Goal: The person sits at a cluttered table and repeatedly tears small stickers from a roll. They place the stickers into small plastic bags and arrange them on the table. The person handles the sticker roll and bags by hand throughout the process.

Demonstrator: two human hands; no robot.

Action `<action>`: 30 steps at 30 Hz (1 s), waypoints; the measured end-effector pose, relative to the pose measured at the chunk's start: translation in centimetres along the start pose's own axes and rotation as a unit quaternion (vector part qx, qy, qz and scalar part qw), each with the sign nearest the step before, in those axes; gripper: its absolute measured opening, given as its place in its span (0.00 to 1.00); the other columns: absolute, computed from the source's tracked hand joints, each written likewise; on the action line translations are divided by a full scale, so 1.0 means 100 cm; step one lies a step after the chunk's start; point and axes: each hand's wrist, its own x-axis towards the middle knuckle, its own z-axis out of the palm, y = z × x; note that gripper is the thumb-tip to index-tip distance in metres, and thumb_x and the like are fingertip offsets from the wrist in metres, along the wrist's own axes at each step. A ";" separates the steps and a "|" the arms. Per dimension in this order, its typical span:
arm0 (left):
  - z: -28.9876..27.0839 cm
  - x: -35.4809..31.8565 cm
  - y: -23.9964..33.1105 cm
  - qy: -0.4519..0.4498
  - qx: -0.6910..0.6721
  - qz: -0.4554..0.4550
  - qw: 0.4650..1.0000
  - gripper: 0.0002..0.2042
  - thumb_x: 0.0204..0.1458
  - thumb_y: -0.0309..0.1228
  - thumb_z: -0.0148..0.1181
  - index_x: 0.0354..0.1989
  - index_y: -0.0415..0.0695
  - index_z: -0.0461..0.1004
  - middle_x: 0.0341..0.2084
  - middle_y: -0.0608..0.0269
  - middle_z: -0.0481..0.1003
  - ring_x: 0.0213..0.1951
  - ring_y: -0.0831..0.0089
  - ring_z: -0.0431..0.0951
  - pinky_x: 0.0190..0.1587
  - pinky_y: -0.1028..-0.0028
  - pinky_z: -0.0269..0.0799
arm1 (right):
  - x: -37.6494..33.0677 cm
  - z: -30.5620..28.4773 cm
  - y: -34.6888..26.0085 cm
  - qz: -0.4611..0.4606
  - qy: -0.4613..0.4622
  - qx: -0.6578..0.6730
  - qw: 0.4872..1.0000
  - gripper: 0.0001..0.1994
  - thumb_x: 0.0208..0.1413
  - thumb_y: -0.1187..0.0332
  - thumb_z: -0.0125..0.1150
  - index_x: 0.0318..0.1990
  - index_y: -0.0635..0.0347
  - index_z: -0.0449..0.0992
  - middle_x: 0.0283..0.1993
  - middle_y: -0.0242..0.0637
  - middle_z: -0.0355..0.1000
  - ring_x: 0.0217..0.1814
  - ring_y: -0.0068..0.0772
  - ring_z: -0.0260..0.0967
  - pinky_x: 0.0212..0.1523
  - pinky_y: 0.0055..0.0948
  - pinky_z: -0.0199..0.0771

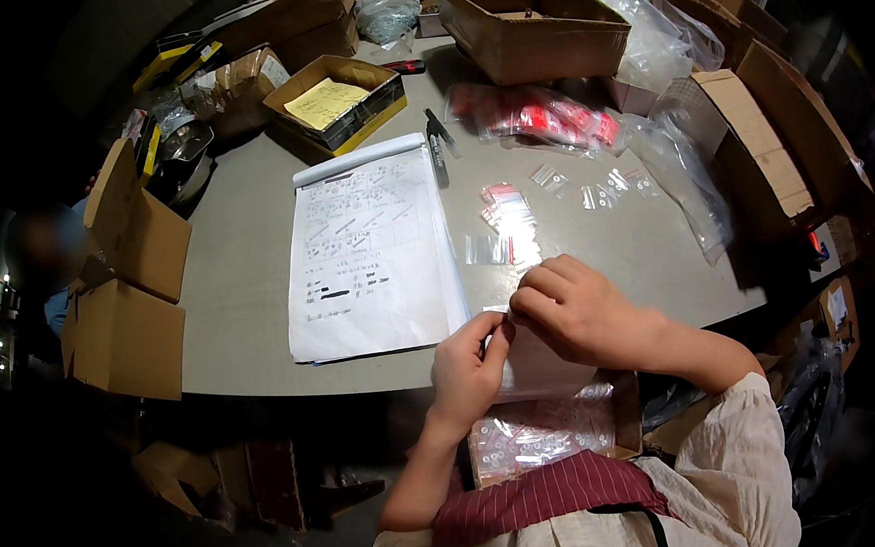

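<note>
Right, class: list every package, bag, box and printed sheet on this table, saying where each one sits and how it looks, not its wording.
Small clear bag: pinched by left hand and right hand.
Printed sheets: table centre, white, black diagrams.
Yellow-edged box: behind the sheets, open, yellow paper inside.
Large carton: far side, brown, open.
Red-topped bags: before that carton, clear plastic.
Tiny clear bags: right of the sheets.

Printed sheets (374,255), black marker (437,158), cardboard boxes (531,29)
</note>
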 end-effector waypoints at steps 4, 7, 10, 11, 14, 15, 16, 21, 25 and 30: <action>0.003 0.002 0.001 0.018 -0.008 0.006 1.000 0.08 0.63 0.29 0.60 0.41 0.38 0.80 0.22 0.57 0.77 0.21 0.76 0.70 0.26 0.73 0.65 | -0.006 0.001 0.002 -0.020 -0.002 -0.015 1.000 0.11 0.43 0.72 0.64 0.36 0.61 0.73 0.33 0.41 0.69 0.37 0.46 0.71 0.40 0.40 0.74; 0.002 0.001 0.004 0.029 0.005 -0.008 1.000 0.08 0.63 0.30 0.60 0.41 0.37 0.80 0.23 0.56 0.78 0.21 0.76 0.70 0.26 0.73 0.65 | 0.009 -0.013 0.050 0.195 0.021 0.156 0.968 0.08 0.51 0.66 0.65 0.37 0.57 0.77 0.33 0.42 0.76 0.35 0.39 0.76 0.36 0.37 0.75; 0.001 0.001 0.006 0.025 0.015 -0.011 1.000 0.09 0.62 0.31 0.60 0.40 0.37 0.80 0.23 0.56 0.78 0.21 0.76 0.70 0.25 0.72 0.64 | 0.018 -0.010 0.150 0.364 0.016 0.295 0.883 0.07 0.58 0.68 0.65 0.33 0.61 0.75 0.29 0.22 0.69 0.31 0.15 0.62 0.32 0.23 0.63; 0.002 0.002 0.008 0.022 0.015 -0.007 1.000 0.09 0.62 0.31 0.60 0.40 0.37 0.80 0.23 0.56 0.78 0.21 0.75 0.70 0.25 0.72 0.64 | 0.013 -0.008 0.183 0.367 0.010 0.279 0.887 0.10 0.55 0.66 0.64 0.33 0.66 0.80 0.26 0.31 0.74 0.31 0.19 0.68 0.33 0.27 0.69; 0.002 0.001 0.003 0.029 0.003 0.011 1.000 0.09 0.62 0.32 0.61 0.40 0.37 0.80 0.22 0.56 0.77 0.20 0.76 0.69 0.24 0.72 0.63 | 0.013 -0.001 0.208 0.402 -0.036 0.267 0.875 0.12 0.53 0.65 0.65 0.33 0.68 0.81 0.26 0.33 0.75 0.29 0.21 0.69 0.31 0.28 0.68; 0.002 0.003 0.003 0.033 -0.002 0.017 0.999 0.09 0.62 0.32 0.61 0.40 0.38 0.80 0.22 0.57 0.77 0.19 0.76 0.68 0.24 0.72 0.62 | 0.011 0.005 0.210 0.401 -0.041 0.262 0.877 0.13 0.52 0.64 0.66 0.33 0.69 0.81 0.26 0.34 0.75 0.29 0.22 0.69 0.31 0.29 0.69; 0.002 0.002 0.002 0.035 -0.006 0.018 0.999 0.09 0.62 0.32 0.61 0.40 0.38 0.80 0.22 0.57 0.77 0.19 0.76 0.68 0.24 0.72 0.62 | 0.011 0.009 0.208 0.402 -0.048 0.261 0.876 0.13 0.52 0.64 0.66 0.33 0.69 0.82 0.26 0.35 0.76 0.29 0.22 0.70 0.31 0.30 0.69; -0.001 -0.002 0.002 0.035 -0.002 0.010 0.999 0.09 0.62 0.32 0.61 0.40 0.38 0.80 0.22 0.60 0.76 0.19 0.79 0.65 0.23 0.73 0.61 | 0.017 0.022 0.203 0.398 -0.060 0.152 0.903 0.16 0.50 0.60 0.70 0.34 0.69 0.82 0.28 0.43 0.78 0.28 0.33 0.75 0.33 0.36 0.73; -0.003 -0.003 0.003 0.017 -0.033 -0.030 0.999 0.10 0.63 0.33 0.61 0.40 0.38 0.81 0.23 0.62 0.77 0.21 0.80 0.68 0.25 0.74 0.62 | 0.012 0.008 0.206 0.359 -0.069 0.015 0.931 0.23 0.47 0.53 0.76 0.36 0.69 0.81 0.32 0.47 0.80 0.32 0.42 0.78 0.37 0.40 0.76; -0.014 -0.006 -0.003 -0.003 -0.212 -0.040 0.977 0.12 0.65 0.31 0.59 0.42 0.32 0.79 0.33 0.64 0.80 0.36 0.81 0.75 0.40 0.82 0.69 | -0.004 -0.038 0.176 0.433 -0.245 0.024 0.867 0.32 0.45 0.47 0.79 0.46 0.68 0.77 0.41 0.48 0.78 0.44 0.42 0.76 0.45 0.39 0.74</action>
